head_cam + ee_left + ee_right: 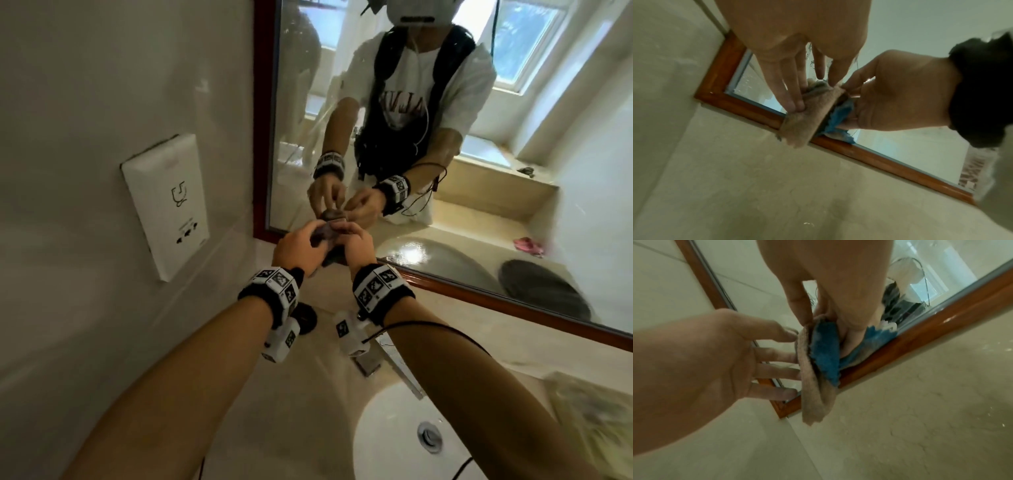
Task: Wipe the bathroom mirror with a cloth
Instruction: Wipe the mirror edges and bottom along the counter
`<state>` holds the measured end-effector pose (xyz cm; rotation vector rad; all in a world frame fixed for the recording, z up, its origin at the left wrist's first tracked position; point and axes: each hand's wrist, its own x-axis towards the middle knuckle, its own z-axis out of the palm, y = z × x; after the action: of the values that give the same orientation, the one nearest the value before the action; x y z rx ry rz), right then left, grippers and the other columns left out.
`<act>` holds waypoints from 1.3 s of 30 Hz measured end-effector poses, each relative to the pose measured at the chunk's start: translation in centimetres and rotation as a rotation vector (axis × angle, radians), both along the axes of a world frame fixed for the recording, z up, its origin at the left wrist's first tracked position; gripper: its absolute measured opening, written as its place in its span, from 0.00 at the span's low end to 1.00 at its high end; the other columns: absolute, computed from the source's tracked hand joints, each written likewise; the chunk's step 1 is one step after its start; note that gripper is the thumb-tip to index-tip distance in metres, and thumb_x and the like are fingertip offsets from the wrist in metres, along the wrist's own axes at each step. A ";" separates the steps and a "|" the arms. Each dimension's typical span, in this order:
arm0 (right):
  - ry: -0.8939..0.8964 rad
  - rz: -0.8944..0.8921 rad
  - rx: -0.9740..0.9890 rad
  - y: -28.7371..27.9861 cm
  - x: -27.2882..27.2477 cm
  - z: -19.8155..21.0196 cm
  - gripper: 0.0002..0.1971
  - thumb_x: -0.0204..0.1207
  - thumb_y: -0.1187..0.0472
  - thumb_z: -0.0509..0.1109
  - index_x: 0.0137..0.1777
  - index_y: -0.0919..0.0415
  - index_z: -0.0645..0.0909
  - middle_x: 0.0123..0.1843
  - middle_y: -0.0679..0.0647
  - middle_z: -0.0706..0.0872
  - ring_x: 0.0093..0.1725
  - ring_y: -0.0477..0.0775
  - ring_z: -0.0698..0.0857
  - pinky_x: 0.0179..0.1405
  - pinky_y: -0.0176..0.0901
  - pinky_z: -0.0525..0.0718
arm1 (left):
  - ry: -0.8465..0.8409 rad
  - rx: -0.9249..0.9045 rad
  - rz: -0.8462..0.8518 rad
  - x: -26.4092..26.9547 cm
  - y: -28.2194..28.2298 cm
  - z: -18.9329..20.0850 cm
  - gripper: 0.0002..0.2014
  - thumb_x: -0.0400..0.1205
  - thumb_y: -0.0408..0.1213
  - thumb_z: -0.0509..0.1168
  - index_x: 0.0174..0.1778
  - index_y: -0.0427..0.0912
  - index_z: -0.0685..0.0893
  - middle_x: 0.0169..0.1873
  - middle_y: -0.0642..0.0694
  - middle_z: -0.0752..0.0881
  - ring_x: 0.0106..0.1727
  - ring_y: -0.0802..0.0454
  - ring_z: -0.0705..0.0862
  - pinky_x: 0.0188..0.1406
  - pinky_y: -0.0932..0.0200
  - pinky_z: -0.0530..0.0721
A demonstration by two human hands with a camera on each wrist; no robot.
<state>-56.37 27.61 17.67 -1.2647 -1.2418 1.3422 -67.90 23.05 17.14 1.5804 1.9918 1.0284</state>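
A folded cloth (326, 234), beige on one side (805, 123) and blue on the other (825, 350), hangs between both hands just in front of the mirror's lower left corner. The mirror (445, 192) has a red-brown wooden frame (263, 137). My right hand (357, 241) grips the cloth from above, thumb and fingers curled into the blue side (851, 335). My left hand (297, 248) lies against the beige side with straight, spread fingers (777, 369). The cloth's lower end hangs over the frame's bottom rail (879, 159).
A white socket plate (168, 205) juts from the tiled wall left of the mirror. Below my arms are the white basin (394, 445) with its drain (430, 437), a chrome tap (376, 361) and a black round object (305, 318) on the beige counter (308, 394).
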 end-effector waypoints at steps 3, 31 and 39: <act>0.072 -0.039 -0.008 -0.3 1.4 0.8 0.18 0.72 0.80 0.56 0.56 0.62 0.77 0.48 0.62 0.84 0.44 0.62 0.84 0.38 0.52 0.87 | -0.138 0.069 -0.014 1.7 0.3 0.4 0.21 0.81 0.45 0.67 0.72 0.54 0.79 0.63 0.44 0.86 0.63 0.43 0.83 0.59 0.49 0.83; -1.394 -0.352 1.122 0.1 1.6 23.4 0.33 0.79 0.55 0.67 0.83 0.46 0.61 0.88 0.63 0.47 0.84 0.75 0.44 0.70 0.91 0.47 | -0.144 0.611 0.284 1.3 1.5 18.7 0.24 0.85 0.29 0.62 0.79 0.37 0.72 0.83 0.40 0.62 0.82 0.42 0.63 0.80 0.52 0.64; -1.437 -0.456 1.131 3.8 3.0 23.9 0.33 0.80 0.40 0.60 0.84 0.42 0.57 0.88 0.59 0.49 0.85 0.73 0.46 0.66 0.94 0.50 | 0.062 0.684 0.256 -1.1 5.3 24.0 0.24 0.88 0.30 0.55 0.81 0.43 0.69 0.86 0.46 0.57 0.85 0.43 0.56 0.78 0.47 0.66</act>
<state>-53.41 31.39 41.60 -1.3675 -1.9342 -0.8634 -69.03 28.31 41.09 1.6980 2.0363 1.9387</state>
